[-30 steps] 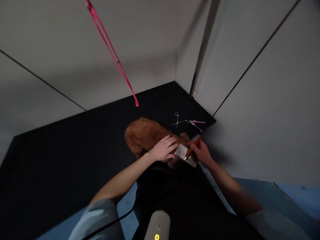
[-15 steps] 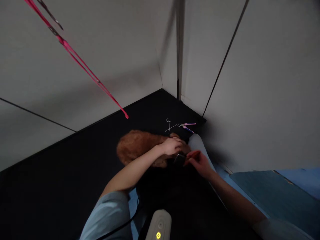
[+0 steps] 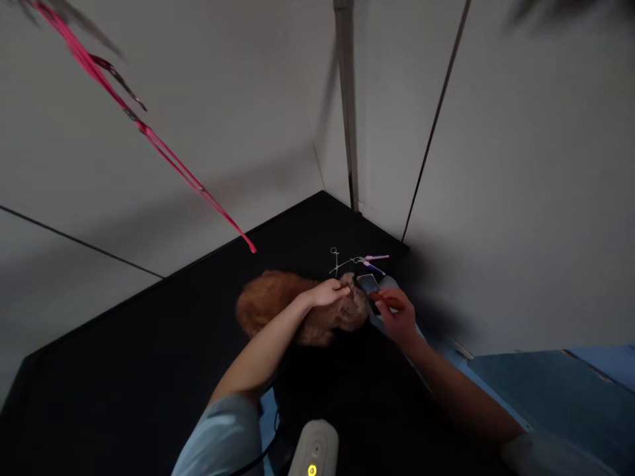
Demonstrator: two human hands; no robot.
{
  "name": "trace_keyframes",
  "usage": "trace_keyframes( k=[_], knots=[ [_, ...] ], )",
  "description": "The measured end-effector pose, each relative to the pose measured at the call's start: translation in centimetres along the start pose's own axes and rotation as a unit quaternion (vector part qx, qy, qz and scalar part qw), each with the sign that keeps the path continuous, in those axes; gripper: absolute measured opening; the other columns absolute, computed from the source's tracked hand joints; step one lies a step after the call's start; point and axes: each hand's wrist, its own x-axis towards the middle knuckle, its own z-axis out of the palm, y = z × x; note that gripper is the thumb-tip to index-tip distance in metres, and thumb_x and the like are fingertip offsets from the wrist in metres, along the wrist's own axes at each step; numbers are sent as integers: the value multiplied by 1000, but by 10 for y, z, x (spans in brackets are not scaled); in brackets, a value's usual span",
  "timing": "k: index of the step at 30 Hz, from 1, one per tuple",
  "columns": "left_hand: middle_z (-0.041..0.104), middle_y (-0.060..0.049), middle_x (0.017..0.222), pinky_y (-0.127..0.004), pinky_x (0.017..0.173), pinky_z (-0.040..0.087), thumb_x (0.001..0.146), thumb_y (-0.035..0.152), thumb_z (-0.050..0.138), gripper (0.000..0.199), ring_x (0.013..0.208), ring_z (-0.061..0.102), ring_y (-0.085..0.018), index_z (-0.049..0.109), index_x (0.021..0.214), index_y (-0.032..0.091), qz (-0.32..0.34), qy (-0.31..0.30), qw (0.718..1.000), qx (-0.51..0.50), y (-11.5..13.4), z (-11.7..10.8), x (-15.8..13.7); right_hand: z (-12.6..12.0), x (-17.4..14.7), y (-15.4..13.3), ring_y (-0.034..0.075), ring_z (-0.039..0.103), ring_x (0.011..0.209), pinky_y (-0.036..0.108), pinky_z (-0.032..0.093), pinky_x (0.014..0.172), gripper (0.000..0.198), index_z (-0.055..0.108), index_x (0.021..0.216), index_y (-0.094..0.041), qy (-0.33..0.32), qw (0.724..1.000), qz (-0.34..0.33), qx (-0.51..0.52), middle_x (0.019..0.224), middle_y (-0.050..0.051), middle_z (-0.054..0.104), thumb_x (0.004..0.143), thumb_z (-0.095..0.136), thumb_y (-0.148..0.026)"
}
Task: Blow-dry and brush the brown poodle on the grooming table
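A small brown curly-haired dog (image 3: 272, 301) lies on the black table (image 3: 198, 311), its head towards the right. My left hand (image 3: 328, 292) is closed on the fur at the dog's head, the thumb towards the right; the exact hold is partly hidden. In my right hand (image 3: 399, 316) is the reddish handle of a slicker brush (image 3: 368, 284). The brush's flat grey head is raised just right of the dog's head, apart from the fur.
Metal forceps (image 3: 336, 263) and pink-and-purple handled pliers-like clippers (image 3: 374, 262) lie beyond the dog. A pink strap loop (image 3: 198, 188) hangs at the left. Pale walls and a metal post (image 3: 347, 106) border the table. A white device (image 3: 317, 446) with a yellow light is below.
The brush has moved up and away from beside the dog's head, turning its flat side into view. My left hand has shifted slightly left, and more of the dog's head shows.
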Motion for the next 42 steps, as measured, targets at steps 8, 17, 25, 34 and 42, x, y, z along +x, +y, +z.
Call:
trace_keyframes(
  k=[8, 17, 25, 34, 42],
  knots=[
    [36, 4, 51, -24, 49, 25, 74, 73, 48, 61, 51, 31, -9, 52, 56, 15, -35, 19, 998, -46, -7, -4, 20, 9, -9, 4, 23, 65, 86, 41, 52, 84, 7, 63, 82, -23, -16, 999, -39, 7, 86, 6, 67, 79, 63, -29],
    [47, 3, 54, -22, 53, 32, 70, 66, 61, 56, 54, 39, -9, 62, 64, 11, -61, 24, 992, -110, -10, -9, 31, 19, -17, 20, 22, 64, 87, 42, 52, 85, 5, 63, 79, -23, -63, 997, -41, 29, 91, 6, 64, 77, 64, -28],
    [38, 5, 46, -23, 48, 28, 66, 73, 61, 60, 46, 33, -8, 53, 53, 15, -77, 28, 991, -101, -9, -10, 32, -12, -24, 30, 21, 58, 72, 41, 51, 74, 18, 58, 70, -24, 11, 998, 57, -35, 71, 3, 60, 75, 60, -41],
    [60, -2, 60, -23, 55, 39, 68, 66, 64, 55, 60, 51, -13, 65, 68, 11, -76, 24, 986, -149, -4, -12, 25, -30, -49, -2, 22, 66, 80, 33, 52, 65, 42, 60, 97, -24, -313, 897, 187, 250, 87, 7, 69, 86, 44, -61],
    [45, 3, 46, -22, 47, 30, 70, 66, 63, 56, 47, 38, -8, 57, 57, 12, -84, 61, 983, -152, 0, -12, 18, 27, -65, 13, 16, 60, 56, 28, 48, 54, 26, 73, 91, -17, -302, 932, 200, 21, 65, 2, 66, 83, 52, -32]
  ],
)
